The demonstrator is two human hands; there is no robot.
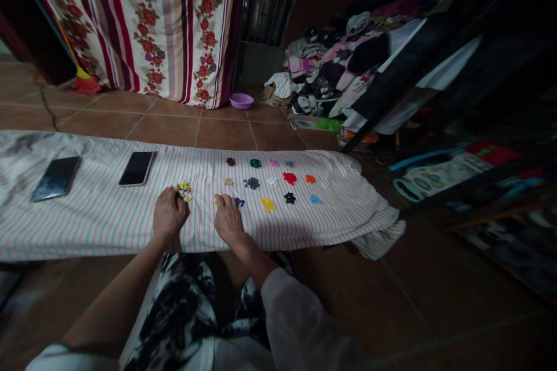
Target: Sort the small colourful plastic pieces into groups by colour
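Observation:
On a striped cloth (143, 214), my left hand (169, 213) lies with curled fingers at the near left edge of a mixed heap of small pieces (184, 190), mostly yellow, with some red, white and green. Whatever its fingertips pinch is hidden. My right hand (228, 219) rests on the cloth with fingers pressed together, between the mixed heap and some small purple pieces (240, 202), which it partly covers. A speck of yellow-green shows by its fingertips. Farther right lie single-colour clusters, among them yellow pieces (268, 204), black pieces (289, 198) and red pieces (289, 178).
Two phones, one dark (56, 178) and one pale-edged (137, 168), lie on the left of the cloth. Beyond the table are a purple basin (241, 101), a floral curtain (174, 29), a broom (86, 82) and a heap of clothes (335, 64).

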